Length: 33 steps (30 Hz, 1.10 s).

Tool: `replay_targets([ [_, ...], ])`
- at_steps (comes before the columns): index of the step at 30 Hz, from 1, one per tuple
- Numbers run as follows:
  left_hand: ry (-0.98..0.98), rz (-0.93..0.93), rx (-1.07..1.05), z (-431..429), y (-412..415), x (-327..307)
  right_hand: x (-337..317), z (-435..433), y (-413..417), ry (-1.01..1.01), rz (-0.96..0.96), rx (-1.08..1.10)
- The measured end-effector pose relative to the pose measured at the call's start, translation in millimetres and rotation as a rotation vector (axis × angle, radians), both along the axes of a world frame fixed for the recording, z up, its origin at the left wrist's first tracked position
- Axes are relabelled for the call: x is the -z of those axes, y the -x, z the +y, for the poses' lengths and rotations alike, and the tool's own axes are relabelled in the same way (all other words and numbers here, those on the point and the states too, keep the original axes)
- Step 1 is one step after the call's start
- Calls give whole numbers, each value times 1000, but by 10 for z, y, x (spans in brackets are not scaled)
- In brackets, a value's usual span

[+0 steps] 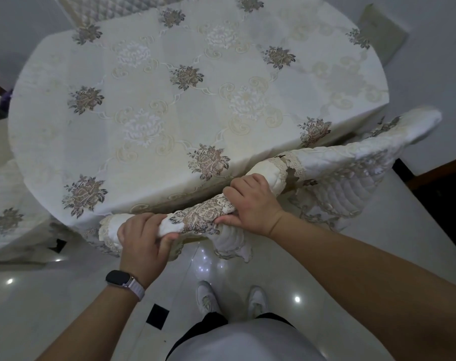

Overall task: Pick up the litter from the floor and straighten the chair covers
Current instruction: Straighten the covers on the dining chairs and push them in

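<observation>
**Two hands on bunched chair cover (339,162)**

Left hand (140,238) & right hand (250,201) each curl fingers tight round the cover's rolled top edge, w/ an embroidered flower btwn them. Cover runs along the chair top, just beside the near edge of the table (104,82). Watch (118,278) on left wrist.

the cream quilted chair cover (203,217), lace-trimmed and embroidered with a brown rose, is seen bunched and rolled along the top of a chair back, where it is gripped by the left hand (140,238) and the right hand (253,201). a second quilted cover (352,162) is draped just beside it on the right. a third, flower-patterned cover (7,217) is spread at far left.
</observation>
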<state>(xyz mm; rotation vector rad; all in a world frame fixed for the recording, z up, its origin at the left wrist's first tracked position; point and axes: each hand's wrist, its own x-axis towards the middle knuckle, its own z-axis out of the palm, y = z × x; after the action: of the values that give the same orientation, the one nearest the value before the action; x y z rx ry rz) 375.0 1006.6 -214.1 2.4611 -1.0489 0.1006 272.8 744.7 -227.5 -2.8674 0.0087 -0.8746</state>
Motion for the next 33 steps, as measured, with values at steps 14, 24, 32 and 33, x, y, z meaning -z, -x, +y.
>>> replay_targets([
  [14, -75, 105, -65, -21, 81, -155, -174, 16, 49, -42, 201, -4],
  [24, 18, 98, -109, 190, 464, -566, -468, 127, 197, -86, 362, -69],
  [32, -149, -54, -203, 732, 690, -844, -685, 765, 110, -10, 270, -225],
  [33, -154, -59, -220, 828, 698, -872, -730, 879, 103, 2, 277, -241],
])
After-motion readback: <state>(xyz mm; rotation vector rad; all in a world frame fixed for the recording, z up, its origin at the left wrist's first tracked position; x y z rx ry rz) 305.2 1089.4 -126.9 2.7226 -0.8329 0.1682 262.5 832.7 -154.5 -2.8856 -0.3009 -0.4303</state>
